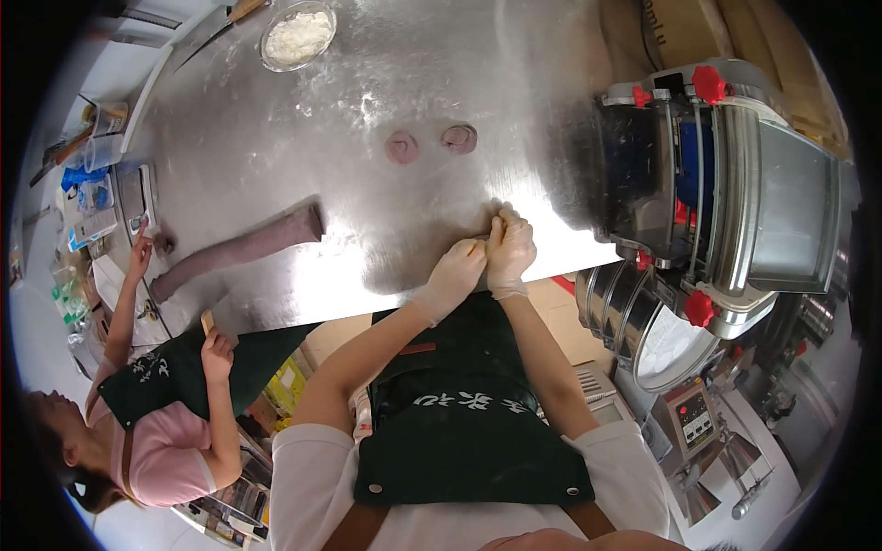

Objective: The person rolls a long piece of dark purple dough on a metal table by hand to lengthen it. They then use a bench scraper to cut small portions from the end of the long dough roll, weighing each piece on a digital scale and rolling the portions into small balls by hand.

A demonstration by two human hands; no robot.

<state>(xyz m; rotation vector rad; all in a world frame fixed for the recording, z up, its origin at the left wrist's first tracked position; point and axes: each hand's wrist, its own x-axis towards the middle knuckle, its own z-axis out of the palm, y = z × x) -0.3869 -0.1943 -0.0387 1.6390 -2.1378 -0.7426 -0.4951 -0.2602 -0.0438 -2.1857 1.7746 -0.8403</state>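
Observation:
My left hand (457,278) and my right hand (510,250), both in thin clear gloves, meet above the front edge of the metal table (349,193). Their fingers are curled closed against each other; whatever lies in them is hidden. Beyond them two round, coiled pieces of purplish dough sit apart, a left piece (401,147) and a right piece (459,139). A long purplish dough roll (239,246) lies slantwise to the left, its cut end nearest me.
At left, a co-worker holds a wooden-handled tool (208,321) and reaches toward a scale (138,197). A flour bowl (299,37) and a knife (216,32) lie at the far left. On the right stand a roller machine (735,193) with red knobs and a round metal container (625,317).

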